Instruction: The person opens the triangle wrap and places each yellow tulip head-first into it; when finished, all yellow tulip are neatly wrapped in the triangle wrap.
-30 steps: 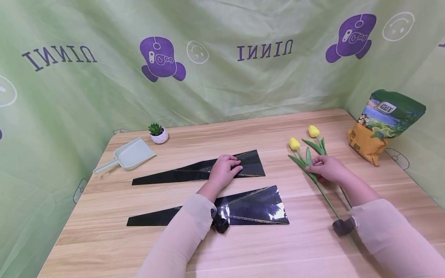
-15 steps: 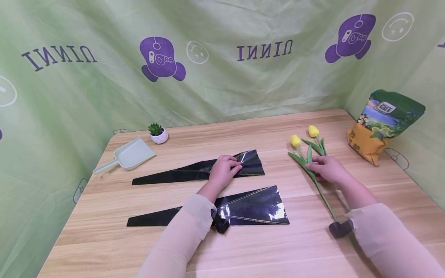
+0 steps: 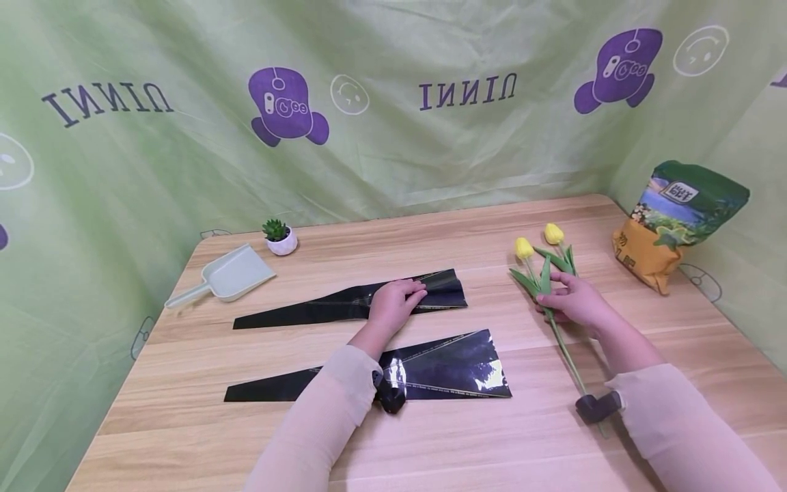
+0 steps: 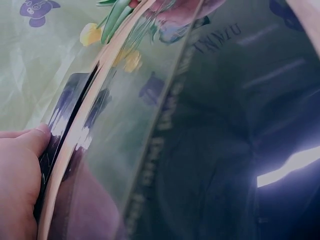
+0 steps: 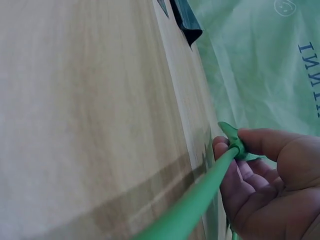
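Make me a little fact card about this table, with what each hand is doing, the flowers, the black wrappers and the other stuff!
Left hand: on the farther black wrapper
Right hand: pinching one yellow tulip near its leaves
Other yellow tulip: just beyond the first
Nearer black wrapper: under the left forearm
Back left: gray dustpan, potted succulent
Right side: green-and-orange bag

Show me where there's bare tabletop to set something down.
Front left of the table, bordered by the nearer black wrapper and left sleeve; also behind the farther wrapper, right of the potted succulent. Crowded: around the right hand and yellow tulips.
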A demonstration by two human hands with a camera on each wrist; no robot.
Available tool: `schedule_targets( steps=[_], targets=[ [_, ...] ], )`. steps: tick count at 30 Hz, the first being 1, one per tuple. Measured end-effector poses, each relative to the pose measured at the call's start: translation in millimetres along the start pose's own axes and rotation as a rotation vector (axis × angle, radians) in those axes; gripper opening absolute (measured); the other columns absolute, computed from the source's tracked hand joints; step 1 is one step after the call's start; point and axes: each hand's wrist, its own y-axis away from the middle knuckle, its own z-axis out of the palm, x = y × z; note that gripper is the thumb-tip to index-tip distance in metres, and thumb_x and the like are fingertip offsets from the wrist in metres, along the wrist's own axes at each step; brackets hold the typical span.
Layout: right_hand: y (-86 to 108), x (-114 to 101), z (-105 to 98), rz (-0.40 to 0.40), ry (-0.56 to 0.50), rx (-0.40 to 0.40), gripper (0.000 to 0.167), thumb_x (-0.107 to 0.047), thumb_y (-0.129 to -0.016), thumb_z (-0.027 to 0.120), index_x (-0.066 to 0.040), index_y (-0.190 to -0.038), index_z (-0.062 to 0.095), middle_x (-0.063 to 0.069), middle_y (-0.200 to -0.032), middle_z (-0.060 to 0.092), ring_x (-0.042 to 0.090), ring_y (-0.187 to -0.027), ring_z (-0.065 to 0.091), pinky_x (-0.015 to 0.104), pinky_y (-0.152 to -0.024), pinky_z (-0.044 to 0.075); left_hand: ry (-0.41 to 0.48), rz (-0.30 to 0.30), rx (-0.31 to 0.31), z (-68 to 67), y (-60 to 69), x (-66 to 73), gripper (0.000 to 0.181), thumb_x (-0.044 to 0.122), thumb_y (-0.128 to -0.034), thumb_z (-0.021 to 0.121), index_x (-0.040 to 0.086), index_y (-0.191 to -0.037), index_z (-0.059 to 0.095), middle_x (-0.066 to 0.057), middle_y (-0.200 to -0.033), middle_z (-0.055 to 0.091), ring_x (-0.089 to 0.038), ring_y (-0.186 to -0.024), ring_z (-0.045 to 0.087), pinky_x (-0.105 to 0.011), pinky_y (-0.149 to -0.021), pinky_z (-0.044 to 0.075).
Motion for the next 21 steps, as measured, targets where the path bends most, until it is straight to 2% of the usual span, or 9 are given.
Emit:
schedule_targets(
  steps=[4,6,8,10,13,16,21],
  targets=[
    [-0.3,1,-1,-0.012,-0.039,-0.03,0.076,-0.012,-0.096,0.061,0.013,-0.149,0.014,-0.01,-0.092,0.065,-0.001,-0.08,0.067,0.023,-0.075,0.06,-0.004,-0.004,0.013,-0.9,1.1,0.6,0.023,0.03,-0.0955,0.063,0.021,-0.113,0.076,0.002,-0.119,0.072,-0.017,-0.117,0.065,-0.035,-0.102,0.05],
    [-0.3,2,-2,-0.02,-0.081,-0.035,0.065,-0.014,-0.098,0.059,0.015,-0.144,0.025,-0.013,-0.088,0.067,-0.001,-0.08,0.067,0.021,-0.075,0.059,0.005,-0.006,0.021,-0.7,1.1,0.3,0.023,0.03,-0.0954,0.063,0.021,-0.112,0.076,0.002,-0.119,0.072,-0.016,-0.116,0.066,-0.035,-0.102,0.051],
    [0.4,2,-4,-0.026,-0.152,-0.041,0.047,-0.015,-0.098,0.058,0.013,-0.131,0.041,-0.013,-0.085,0.069,0.0,-0.08,0.068,0.019,-0.075,0.059,0.019,-0.008,0.032,-0.3,1.3,0.1,0.023,0.03,-0.0951,0.064,0.02,-0.112,0.076,0.001,-0.119,0.072,-0.017,-0.115,0.067,-0.035,-0.101,0.051],
    [1.5,1,-6,-0.031,-0.245,-0.054,0.026,-0.016,-0.1,0.057,0.003,-0.117,0.052,-0.01,-0.084,0.07,0.002,-0.08,0.069,0.018,-0.074,0.058,0.032,-0.008,0.046,0.5,1.0,-0.7,0.023,0.031,-0.0947,0.064,0.02,-0.111,0.076,-0.001,-0.118,0.072,-0.018,-0.114,0.067,-0.036,-0.101,0.052],
    [3.9,-3,-10,-0.048,-0.416,-0.079,0.004,-0.016,-0.1,0.055,-0.012,-0.101,0.054,-0.007,-0.084,0.07,0.005,-0.078,0.07,0.018,-0.07,0.059,0.05,-0.014,0.059,1.1,1.1,-1.3,0.024,0.031,-0.0944,0.064,0.02,-0.112,0.076,-0.002,-0.118,0.072,-0.019,-0.113,0.067,-0.037,-0.101,0.052],
    [5.7,-7,-15,-0.073,-0.546,-0.071,0.002,-0.017,-0.101,0.054,-0.018,-0.101,0.051,-0.005,-0.082,0.072,0.007,-0.074,0.071,0.018,-0.065,0.059,0.057,-0.013,0.065,1.0,1.2,-1.3,0.025,0.032,-0.0944,0.064,0.019,-0.113,0.075,-0.003,-0.119,0.072,-0.02,-0.114,0.067,-0.037,-0.101,0.051],
    [5.4,-13,-16,-0.17,-0.748,0.035,0.019,-0.02,-0.099,0.055,-0.016,-0.11,0.04,0.001,-0.079,0.074,0.009,-0.071,0.073,0.019,-0.064,0.06,0.053,-0.009,0.066,0.1,1.6,-1.3,0.025,0.032,-0.0947,0.064,0.019,-0.113,0.075,-0.002,-0.119,0.072,-0.019,-0.114,0.067,-0.037,-0.101,0.052]
  ],
)
